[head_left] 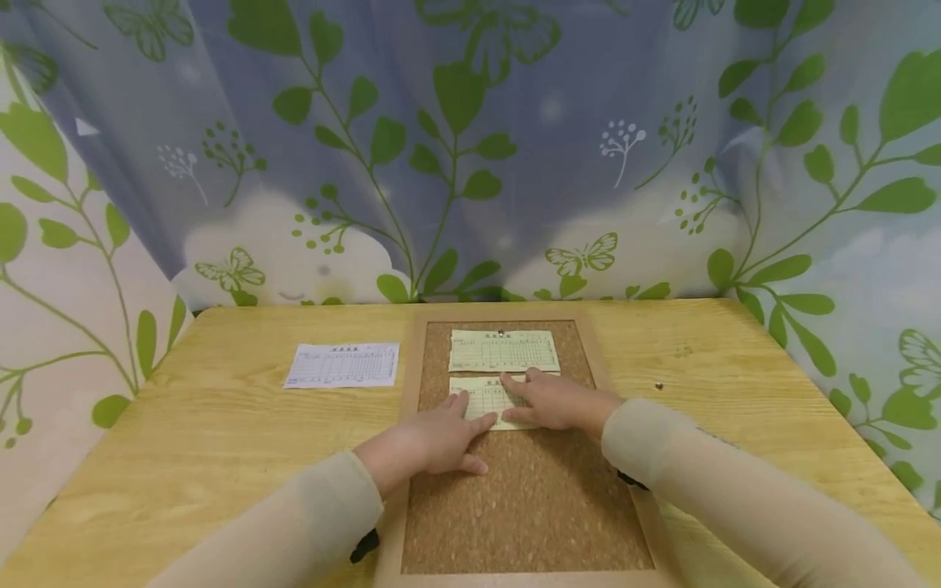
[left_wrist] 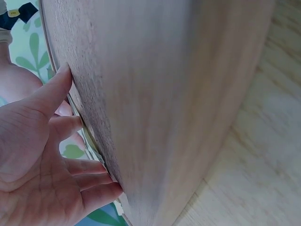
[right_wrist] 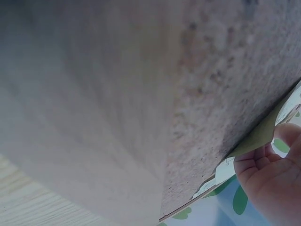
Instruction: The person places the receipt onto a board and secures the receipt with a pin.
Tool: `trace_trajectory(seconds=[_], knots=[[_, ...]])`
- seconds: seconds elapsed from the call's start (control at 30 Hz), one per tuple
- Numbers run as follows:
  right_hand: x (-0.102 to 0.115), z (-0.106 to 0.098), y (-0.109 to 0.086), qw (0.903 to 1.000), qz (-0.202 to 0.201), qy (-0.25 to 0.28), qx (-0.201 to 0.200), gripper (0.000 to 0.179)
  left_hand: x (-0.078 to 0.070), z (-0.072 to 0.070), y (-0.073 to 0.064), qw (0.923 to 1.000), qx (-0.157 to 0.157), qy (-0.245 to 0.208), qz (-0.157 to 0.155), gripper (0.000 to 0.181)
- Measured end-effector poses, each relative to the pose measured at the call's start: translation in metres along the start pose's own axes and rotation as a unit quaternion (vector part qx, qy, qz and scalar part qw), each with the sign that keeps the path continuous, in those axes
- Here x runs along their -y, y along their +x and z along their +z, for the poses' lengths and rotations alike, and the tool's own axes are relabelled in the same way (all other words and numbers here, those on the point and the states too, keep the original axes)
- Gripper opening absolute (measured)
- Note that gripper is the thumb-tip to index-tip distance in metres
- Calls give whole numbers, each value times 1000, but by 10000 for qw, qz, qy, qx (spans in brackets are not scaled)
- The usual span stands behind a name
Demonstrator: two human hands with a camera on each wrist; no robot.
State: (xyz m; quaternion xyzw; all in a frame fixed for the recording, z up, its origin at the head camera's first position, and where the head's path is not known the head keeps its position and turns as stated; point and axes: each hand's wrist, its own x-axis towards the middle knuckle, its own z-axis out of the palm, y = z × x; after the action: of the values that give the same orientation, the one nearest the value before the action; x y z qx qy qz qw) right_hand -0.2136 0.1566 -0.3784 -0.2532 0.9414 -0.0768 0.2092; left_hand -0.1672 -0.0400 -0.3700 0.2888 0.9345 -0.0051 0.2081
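Both hands are at a yellow-green printed slip (head_left: 481, 398) on the cork board (head_left: 525, 506). My left hand (head_left: 441, 437) has its fingers spread, fingertips at the slip's left part and lower edge, thumb down by the cork. From the right, my right hand (head_left: 555, 400) reaches over the slip, fingers extended across its upper right and thumb near its lower edge. In the right wrist view, part of a slip (right_wrist: 261, 134) bows up from the cork beside that hand. A similar slip (head_left: 503, 351) lies just above, with a pushpin (head_left: 501, 332) at its top edge.
A white printed slip (head_left: 341, 365) lies on the wooden table (head_left: 243, 457), left of the board. Right of the board is a small metallic pushpin (head_left: 658, 385). The board has a raised wooden frame (head_left: 413, 359). A leaf-patterned curtain (head_left: 544, 163) hangs behind the table.
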Motion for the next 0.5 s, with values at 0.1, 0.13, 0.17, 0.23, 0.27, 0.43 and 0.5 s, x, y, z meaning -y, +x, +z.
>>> trace_trajectory(seconds=[0.1, 0.13, 0.17, 0.23, 0.27, 0.43, 0.5], knots=[[1, 2, 0, 10000, -3, 19, -32, 68, 0, 2, -1, 10000, -15, -17, -11, 72], [1, 2, 0, 10000, -8, 32, -50, 67, -1, 2, -1, 10000, -17, -21, -12, 72], [1, 2, 0, 10000, -11, 39, -53, 67, -1, 2, -1, 10000, -18, -19, -11, 72], [1, 2, -1, 10000, -14, 43, -42, 68, -1, 1, -1, 10000, -24, -7, 0, 72], [1, 2, -1, 10000, -16, 20, -35, 68, -1, 1, -1, 10000, -22, -2, 13, 72], [-1, 2, 0, 10000, -20, -22, -25, 69, -2, 0, -1, 10000, 9, 28, 26, 72], [-1, 3, 0, 10000, -26, 17, -17, 69, -2, 0, -1, 10000, 28, 46, 23, 72]])
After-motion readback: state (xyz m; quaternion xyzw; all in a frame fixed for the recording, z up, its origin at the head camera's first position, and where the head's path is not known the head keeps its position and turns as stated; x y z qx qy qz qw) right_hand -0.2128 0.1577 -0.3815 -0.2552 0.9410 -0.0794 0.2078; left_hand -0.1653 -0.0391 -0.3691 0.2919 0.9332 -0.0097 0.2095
